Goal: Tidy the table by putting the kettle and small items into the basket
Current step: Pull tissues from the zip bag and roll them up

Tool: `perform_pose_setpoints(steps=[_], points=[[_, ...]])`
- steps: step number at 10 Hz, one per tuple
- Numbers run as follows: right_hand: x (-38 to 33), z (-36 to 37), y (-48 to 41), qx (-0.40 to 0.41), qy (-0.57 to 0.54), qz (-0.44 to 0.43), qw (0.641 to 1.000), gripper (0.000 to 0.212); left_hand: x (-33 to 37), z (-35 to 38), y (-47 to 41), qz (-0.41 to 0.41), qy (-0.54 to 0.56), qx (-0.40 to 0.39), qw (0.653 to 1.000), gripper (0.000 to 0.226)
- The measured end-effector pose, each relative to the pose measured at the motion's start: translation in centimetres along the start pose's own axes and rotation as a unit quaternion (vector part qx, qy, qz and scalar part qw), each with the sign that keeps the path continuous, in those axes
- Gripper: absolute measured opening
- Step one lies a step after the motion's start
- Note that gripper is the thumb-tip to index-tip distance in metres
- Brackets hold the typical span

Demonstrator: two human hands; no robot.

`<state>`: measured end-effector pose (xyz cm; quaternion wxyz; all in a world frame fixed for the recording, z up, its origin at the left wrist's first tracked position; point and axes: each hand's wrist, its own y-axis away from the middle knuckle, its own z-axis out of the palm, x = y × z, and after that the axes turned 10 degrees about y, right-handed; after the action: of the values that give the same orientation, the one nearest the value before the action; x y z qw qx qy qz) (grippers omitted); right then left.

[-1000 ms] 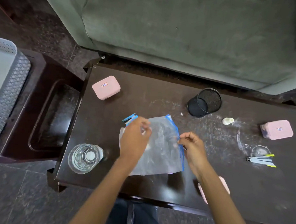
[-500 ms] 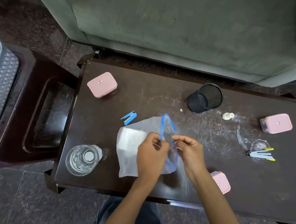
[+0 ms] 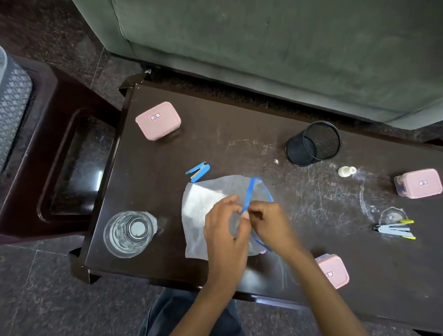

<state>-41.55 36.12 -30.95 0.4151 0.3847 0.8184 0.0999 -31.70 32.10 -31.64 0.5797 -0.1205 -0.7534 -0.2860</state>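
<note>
A clear plastic bag with a blue zip rim (image 3: 199, 205) is pinched open.
The rim is nipped by curled fingers of the left hand (image 3: 226, 228) and right hand (image 3: 270, 223) over the dark table (image 3: 238, 120); the clear glass kettle (image 3: 130, 233) is stood at its left front corner, apart from the grey lattice basket (image 3: 4, 115).

On the dark wooden table (image 3: 214, 147), the clear plastic zip bag (image 3: 204, 202) lies mid-front, the small blue stapler (image 3: 198, 171) just behind it and the clear glass kettle (image 3: 129, 233) to its left, near the front corner. The black mesh pen cup (image 3: 313, 143) lies behind and right, with the small white bottle (image 3: 346, 171) near it. The grey plastic basket (image 3: 4, 115) stands well left, on the dark side table (image 3: 65, 99).
</note>
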Motion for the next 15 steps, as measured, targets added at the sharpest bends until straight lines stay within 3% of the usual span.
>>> perform_pose_setpoints(steps=[1,2,3,4,5,6,7,8,10,11,12,13,14,15], points=[[0.0,2.0,-1.0,-0.046,0.017,0.026,0.998,0.031,0.2,0.2,0.7,-0.001,0.007,-0.001,1.0,0.014],[0.2,3.6,-1.7,-0.029,0.101,0.016,0.994,0.036,0.2,0.0,1.2,-0.01,0.007,-0.009,1.0,0.016],[-0.8,4.1,-2.3,-0.056,0.034,0.082,0.994,0.047,0.0,-0.5,1.1,-0.016,0.003,-0.013,1.0,0.017],[-0.7,4.1,-2.6,-0.034,-0.006,0.142,0.989,0.039,-0.4,-0.9,0.9,-0.02,0.001,-0.015,1.0,0.021],[-1.0,4.3,-2.9,-0.051,-0.143,0.172,0.973,0.045,-0.7,-1.3,0.6,-0.016,-0.004,-0.014,1.0,0.02],[-1.1,4.1,-2.6,-0.05,-0.214,0.208,0.953,0.038,-0.7,-1.4,0.2,-0.01,-0.012,-0.008,1.0,0.017],[-1.0,3.7,-1.6,-0.034,-0.224,0.178,0.957,0.021,-0.8,-1.3,-0.1,-0.015,-0.019,-0.004,1.0,0.02],[-0.3,2.4,-0.6,0.03,-0.235,0.163,0.958,0.028,-1.1,-1.4,-0.4,-0.024,-0.012,-0.003,1.0,0.013],[2.6,-2.2,2.8,0.237,-0.277,0.21,0.907,0.036,-1.4,-1.2,-0.6,-0.042,-0.02,-0.037,0.998,0.005],[2.9,-4.4,4.4,0.275,-0.325,0.236,0.874,0.044,-2.4,-1.0,-0.8,-0.074,-0.045,-0.093,0.992,0.01],[2.8,-5.2,4.6,0.259,-0.382,0.239,0.854,0.05,-2.1,-0.8,-1.0,-0.107,-0.054,-0.159,0.98,0.032],[2.4,-5.0,4.3,0.249,-0.437,0.227,0.834,0.052,-0.1,-0.7,-1.1,-0.113,0.023,-0.161,0.98,0.034],[1.8,-4.6,3.9,0.249,-0.473,0.226,0.814,0.048,2.6,-0.6,-0.7,-0.076,0.16,-0.171,0.969,0.035],[1.4,-4.4,3.7,0.261,-0.475,0.231,0.808,0.049,3.5,-0.1,-0.7,-0.004,0.125,-0.197,0.972,0.046]])
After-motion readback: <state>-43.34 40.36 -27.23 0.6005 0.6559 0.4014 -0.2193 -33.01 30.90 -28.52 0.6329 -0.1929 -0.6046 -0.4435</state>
